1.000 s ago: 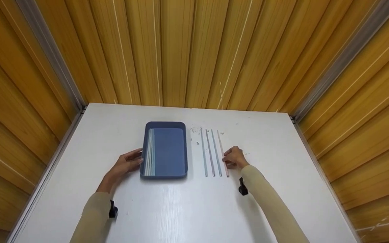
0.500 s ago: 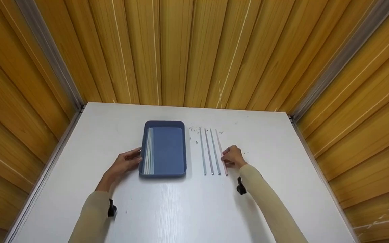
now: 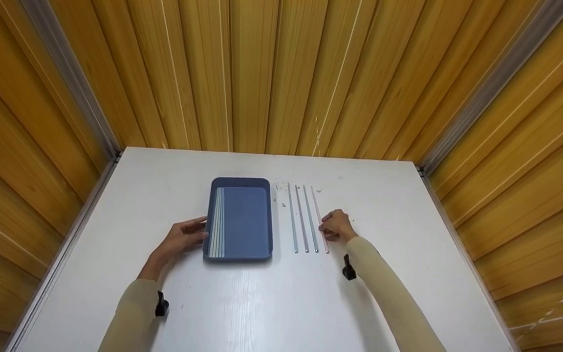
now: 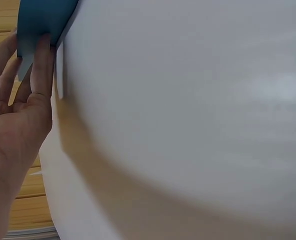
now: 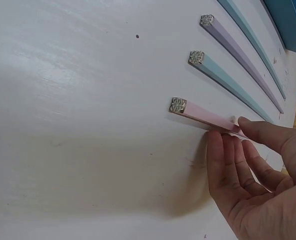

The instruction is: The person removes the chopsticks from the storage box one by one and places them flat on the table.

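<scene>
In the head view my left hand (image 3: pixel 180 240) touches the left side of a blue rectangular tray (image 3: pixel 247 220), its fingers fairly straight. The left wrist view has the left fingertips against the tray's outer wall (image 4: pixel 43 20). Several pale, slim sticks (image 3: pixel 217 222) lie side by side along the tray's left inner side. My right hand (image 3: pixel 337 226) pinches a pink chopstick (image 5: pixel 203 113) between thumb and fingers; the chopstick lies at or close to the tabletop. Left of it lie a light blue chopstick (image 5: pixel 228 82), a purple chopstick (image 5: pixel 238 55) and another light blue chopstick (image 3: pixel 293 225), roughly parallel.
A white table (image 3: pixel 247 313) carries everything. Small dark specks (image 3: pixel 284 205) mark the surface between the tray and chopsticks. Yellow wood-patterned walls (image 3: pixel 257 78) rise behind and at both sides, with grey metal posts (image 3: pixel 69 73) at the corners.
The tray has shifted slightly right and toward me, with my left hand against it. My right hand stays at the pink chopstick with little visible movement.
</scene>
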`<state>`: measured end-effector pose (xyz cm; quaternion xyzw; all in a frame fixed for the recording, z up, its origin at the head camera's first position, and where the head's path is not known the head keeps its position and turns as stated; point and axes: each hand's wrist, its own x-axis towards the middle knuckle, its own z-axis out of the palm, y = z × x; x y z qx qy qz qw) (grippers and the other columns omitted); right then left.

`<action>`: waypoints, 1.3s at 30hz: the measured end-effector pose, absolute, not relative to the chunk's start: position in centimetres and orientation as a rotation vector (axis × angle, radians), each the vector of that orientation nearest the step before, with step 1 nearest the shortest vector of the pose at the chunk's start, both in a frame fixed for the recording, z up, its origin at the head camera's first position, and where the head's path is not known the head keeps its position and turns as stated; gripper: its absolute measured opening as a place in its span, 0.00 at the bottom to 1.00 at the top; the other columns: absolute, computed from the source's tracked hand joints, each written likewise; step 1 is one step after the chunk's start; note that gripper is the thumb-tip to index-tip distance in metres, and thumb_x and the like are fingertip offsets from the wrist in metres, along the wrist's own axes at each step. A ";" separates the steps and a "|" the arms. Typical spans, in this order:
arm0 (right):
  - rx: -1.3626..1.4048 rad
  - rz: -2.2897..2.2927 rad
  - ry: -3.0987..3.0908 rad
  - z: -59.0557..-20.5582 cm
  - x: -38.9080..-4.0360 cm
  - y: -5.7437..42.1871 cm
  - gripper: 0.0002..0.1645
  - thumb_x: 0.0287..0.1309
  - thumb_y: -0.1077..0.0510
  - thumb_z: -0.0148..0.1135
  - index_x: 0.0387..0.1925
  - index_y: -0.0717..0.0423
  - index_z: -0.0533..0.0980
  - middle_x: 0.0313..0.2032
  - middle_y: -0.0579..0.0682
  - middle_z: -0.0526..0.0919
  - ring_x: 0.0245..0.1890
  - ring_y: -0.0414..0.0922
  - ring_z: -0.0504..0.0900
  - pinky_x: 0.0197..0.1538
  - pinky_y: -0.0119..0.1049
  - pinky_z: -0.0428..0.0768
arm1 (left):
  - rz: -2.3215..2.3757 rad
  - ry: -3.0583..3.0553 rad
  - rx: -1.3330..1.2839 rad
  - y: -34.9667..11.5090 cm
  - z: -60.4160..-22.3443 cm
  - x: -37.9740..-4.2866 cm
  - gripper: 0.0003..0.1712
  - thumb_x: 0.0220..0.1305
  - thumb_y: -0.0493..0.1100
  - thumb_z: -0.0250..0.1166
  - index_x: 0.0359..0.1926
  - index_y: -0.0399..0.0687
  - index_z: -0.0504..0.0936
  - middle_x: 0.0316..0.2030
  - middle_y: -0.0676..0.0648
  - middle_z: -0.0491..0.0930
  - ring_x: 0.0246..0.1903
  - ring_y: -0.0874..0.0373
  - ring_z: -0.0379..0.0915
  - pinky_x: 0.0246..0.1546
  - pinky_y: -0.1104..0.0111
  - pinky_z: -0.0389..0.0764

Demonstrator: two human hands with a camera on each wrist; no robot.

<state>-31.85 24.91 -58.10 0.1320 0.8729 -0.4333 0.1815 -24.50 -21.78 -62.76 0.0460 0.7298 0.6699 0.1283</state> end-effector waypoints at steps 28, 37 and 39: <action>0.292 -1.240 2.524 -53.2 -33.8 23.4 0.21 0.59 0.68 0.69 0.55 0.69 0.78 0.43 0.59 0.87 0.35 0.46 0.86 0.43 0.41 0.90 | 1.930 2.026 -0.014 -21.4 -61.8 -27.3 0.40 0.74 0.44 0.63 0.79 0.39 0.57 0.75 0.31 0.61 0.73 0.41 0.64 0.70 0.54 0.74; 0.156 -1.286 2.482 -52.1 -33.5 19.8 0.21 0.59 0.68 0.69 0.54 0.70 0.78 0.33 0.52 0.87 0.32 0.44 0.84 0.44 0.43 0.90 | 1.962 1.993 0.045 -21.4 -63.0 -28.2 0.40 0.71 0.40 0.66 0.78 0.40 0.59 0.77 0.34 0.59 0.75 0.45 0.62 0.66 0.66 0.77; 0.129 -1.304 2.460 -51.9 -33.6 18.7 0.21 0.59 0.68 0.69 0.54 0.70 0.78 0.34 0.54 0.88 0.32 0.44 0.84 0.45 0.43 0.90 | 1.967 1.984 0.060 -21.5 -63.2 -28.2 0.40 0.70 0.38 0.67 0.78 0.39 0.60 0.77 0.35 0.59 0.75 0.45 0.61 0.65 0.68 0.78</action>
